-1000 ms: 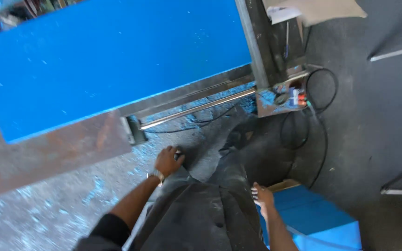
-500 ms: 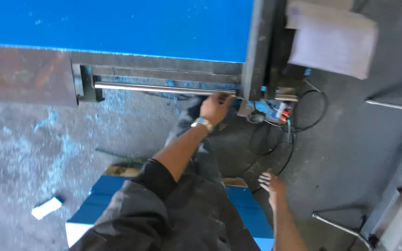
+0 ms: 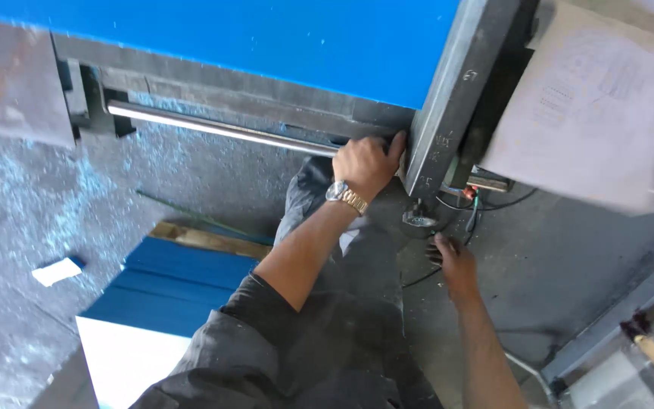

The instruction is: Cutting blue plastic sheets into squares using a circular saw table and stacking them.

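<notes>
Grey concrete workshop floor, blue-dusted, under big blue machine panel (image 3: 266, 38) w/ steel frame.

L hand (image 3: 365, 163), gold watch (image 3: 346, 198) on wrist, fingers curled closed round right end of shiny steel rod (image 3: 221, 130) beside dark upright post (image 3: 448, 113); much the same spot as 0.5 s ago, view now closer. R hand (image 3: 456, 261) hanging lower right, fingers loosely open, holding nothing, near black cables (image 3: 471, 216); a bit higher vs before. Paper sheet (image 3: 577, 106) clipped far right. Blue sheets (image 3: 175, 291) on wood pallet near left.
</notes>
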